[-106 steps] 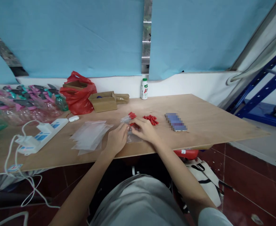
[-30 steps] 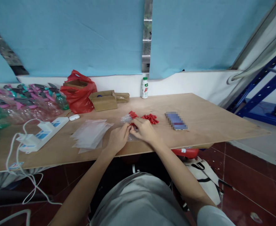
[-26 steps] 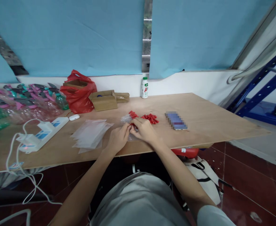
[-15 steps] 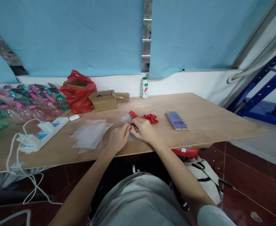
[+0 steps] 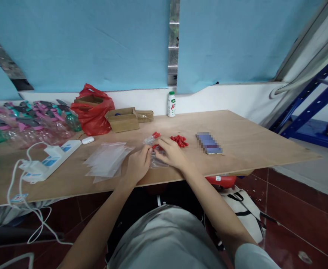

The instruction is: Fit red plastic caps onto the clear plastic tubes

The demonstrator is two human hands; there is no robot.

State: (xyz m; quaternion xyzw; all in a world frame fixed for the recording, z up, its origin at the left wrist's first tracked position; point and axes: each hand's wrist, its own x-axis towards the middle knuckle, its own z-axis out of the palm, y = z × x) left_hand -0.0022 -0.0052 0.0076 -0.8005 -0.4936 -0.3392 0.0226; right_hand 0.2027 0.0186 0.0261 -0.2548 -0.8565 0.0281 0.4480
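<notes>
My left hand [image 5: 138,162] is closed, thumb and fingertips pinched on a small red piece [image 5: 154,147] that looks like the red end of a thin rod. From the other side my right hand [image 5: 171,151] bends over the same piece, its fingertips meeting those of the left. Thin clear or silvery rods [image 5: 158,161] lie side by side under and between my hands. Just beyond them, a bundle of rods with red ends [image 5: 149,139] rests on the table. A heap of loose red pieces [image 5: 179,141] lies beyond my right hand.
Clear plastic bags [image 5: 108,160] lie left of my hands, near a white power strip [image 5: 53,160] with cables. Behind stand spray bottles [image 5: 37,127], a red bag [image 5: 93,116], a cardboard box [image 5: 123,121] and a white bottle [image 5: 171,104]. A phone [image 5: 209,143] lies to the right.
My hands have drawn slightly apart at the palms, and more of the rods beneath shows. The red piece at my fingertips is now easier to see.
</notes>
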